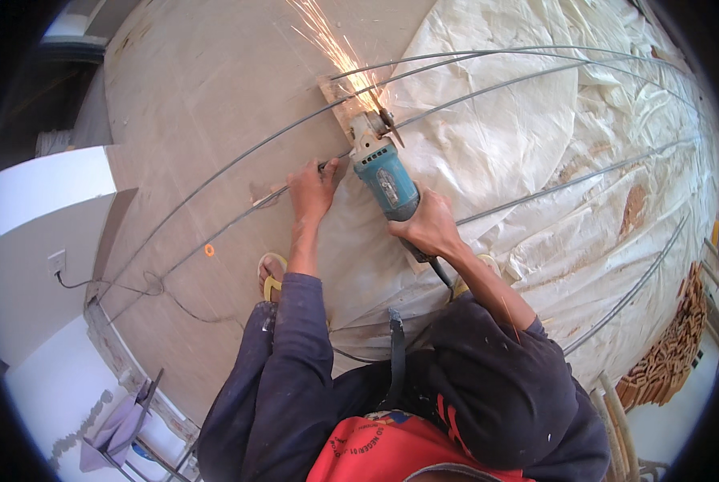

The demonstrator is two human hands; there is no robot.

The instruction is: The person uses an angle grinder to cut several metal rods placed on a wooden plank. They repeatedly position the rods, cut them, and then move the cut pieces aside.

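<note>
My right hand (432, 225) is wrapped round the rear body of a teal angle grinder (387, 181). Its thin disc (391, 127) stands on edge at the far end, against long grey steel rods, and orange sparks (339, 52) spray away to the far left. My left hand (311, 189) is closed round one steel rod (251, 210), just left of the grinder's head. Under the rods near the disc lies a wooden board (337, 104). The exact point of contact is hidden by sparks.
A wrinkled pale sheet (520, 120) covers the floor to the right, with more rods across it. A black cord (190, 309) runs to a wall socket (57, 261) at left. Brick-coloured pieces (669, 345) are heaped at right. My sandalled foot (271, 273) is close to the rods.
</note>
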